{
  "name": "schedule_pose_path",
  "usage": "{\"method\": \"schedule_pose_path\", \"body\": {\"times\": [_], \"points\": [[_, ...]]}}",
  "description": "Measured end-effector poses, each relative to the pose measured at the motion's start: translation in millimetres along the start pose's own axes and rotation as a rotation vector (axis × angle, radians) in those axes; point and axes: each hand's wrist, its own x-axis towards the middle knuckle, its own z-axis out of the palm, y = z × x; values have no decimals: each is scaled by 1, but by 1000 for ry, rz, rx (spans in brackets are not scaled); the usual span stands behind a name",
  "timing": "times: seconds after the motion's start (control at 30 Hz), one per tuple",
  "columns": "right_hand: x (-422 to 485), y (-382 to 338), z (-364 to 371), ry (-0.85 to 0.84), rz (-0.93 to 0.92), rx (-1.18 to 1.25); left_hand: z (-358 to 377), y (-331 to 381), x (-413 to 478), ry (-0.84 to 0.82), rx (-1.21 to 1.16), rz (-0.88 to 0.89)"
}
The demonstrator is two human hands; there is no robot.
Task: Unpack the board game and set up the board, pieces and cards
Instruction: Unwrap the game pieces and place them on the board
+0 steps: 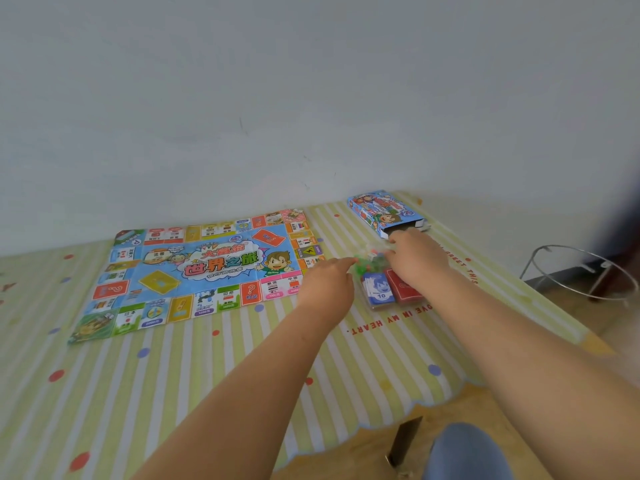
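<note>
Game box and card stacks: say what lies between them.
Head view: a clear bag of small green pieces and the right hand lie between game box and card stacks.

"大富翁 世界之旅" on the board [207,268], "10" on the blue cards [379,292], "IN MY HEART." on the tablecloth [242,358].

A plain, pale grey-white wall [311,81] fills the upper half of the frame, with a few faint scuffs near its middle. Below it, a yellow-green striped cloth [207,375] with coloured dots covers the wooden worktop [450,455], whose bare wood shows at lower right. At right, a wire stand [581,275] sits on the light floor [620,327]. The light is soft and even.
</note>
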Motion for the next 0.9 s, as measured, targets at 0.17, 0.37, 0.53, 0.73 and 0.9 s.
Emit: {"method": "schedule_pose_path", "body": {"times": [0.17,0.37,0.53,0.73,0.9], "points": [[-2,-15,-4,-59,-88,71,-4,-6,-2,53,-3,-26],[-1,-22,0,-104,-64,-46,-11,-16,-5,103,-32,-60],[1,-24,2,-114,-14,0,-16,-22,-9,110,-60,-78],[0,-28,3,-65,51,43,-25,-28,-18,151,-135,-101],[-4,-33,2,75,46,105,-32,-37,-21,156,-261,-193]]}}
